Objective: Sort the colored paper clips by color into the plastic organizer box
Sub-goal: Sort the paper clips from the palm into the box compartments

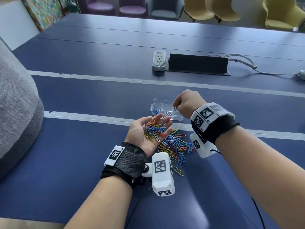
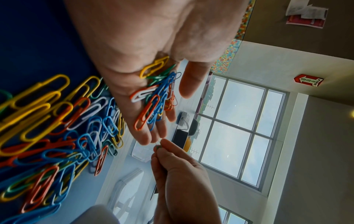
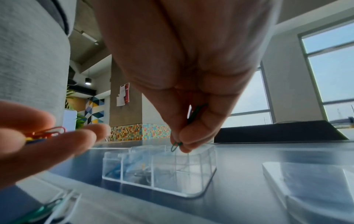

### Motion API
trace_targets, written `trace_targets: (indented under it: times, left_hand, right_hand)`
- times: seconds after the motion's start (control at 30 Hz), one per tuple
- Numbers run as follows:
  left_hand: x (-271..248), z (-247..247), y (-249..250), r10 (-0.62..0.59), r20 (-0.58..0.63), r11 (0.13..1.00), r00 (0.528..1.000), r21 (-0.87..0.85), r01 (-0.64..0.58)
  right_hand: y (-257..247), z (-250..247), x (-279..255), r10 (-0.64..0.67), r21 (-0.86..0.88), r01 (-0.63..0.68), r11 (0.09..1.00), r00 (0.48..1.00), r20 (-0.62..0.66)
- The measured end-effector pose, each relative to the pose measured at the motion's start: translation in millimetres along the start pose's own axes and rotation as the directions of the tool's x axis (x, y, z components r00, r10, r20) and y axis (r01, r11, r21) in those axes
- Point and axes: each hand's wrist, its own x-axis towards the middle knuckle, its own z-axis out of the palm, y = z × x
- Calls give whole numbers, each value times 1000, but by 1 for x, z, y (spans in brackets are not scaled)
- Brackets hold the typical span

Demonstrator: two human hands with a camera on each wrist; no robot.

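Sorting looks barely begun. Table (image 1: 82, 154) bears a mixed clip pile (image 1: 177, 145), most still unsorted. Clear box (image 1: 177, 119) beyond it holds a few blue and white clips in separate compartments. Left hand (image 1: 148, 134) lies palm-up, fingers relaxed, cradling assorted clips. Right hand (image 1: 187, 104) pinches a green clip (image 3: 175, 147) above the box, long axis roughly vertical, tip down.

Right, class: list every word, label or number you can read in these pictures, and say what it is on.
"FIRE": red arrow sign on the wall, left wrist view.
Wall papers: print too blurred to read.
Wrist marker tags: black-and-white code patterns only; the tiny characters beside them are unreadable.
Power strip: no legible text.
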Motion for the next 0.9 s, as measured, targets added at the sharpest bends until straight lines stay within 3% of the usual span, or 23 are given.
trace_targets:
  times: [0.17,0.43,0.6,0.7,0.8,0.9]
  left_hand:
    - [1,-2,2,5,1,1000,1000,-4,-5]
    - [0,1,-2,-9,11,999,1000,-37,9]
    - [-3,2,-4,-19,49,995,999,-95,24]
    - [-2,2,-5,-5,36,996,999,-92,9]
    - [-1,2,-5,5,18,996,1000,-94,-3]
    - [-3,4,-7,-2,30,996,1000,-93,5]
  right_hand:
    - [-2,1,-3,-40,-61,38,997,999,-34]
    - [3,-3,-7,-92,-7,92,996,994,-57]
    - [-4,-11,-31,-260,82,273,958,955,-145]
    - [-9,-13,-56,-363,202,357,912,932,-10]
    - [-14,-10,-77,-424,65,420,905,897,124]
    - [-15,-5,-83,-433,-14,442,897,885,170]
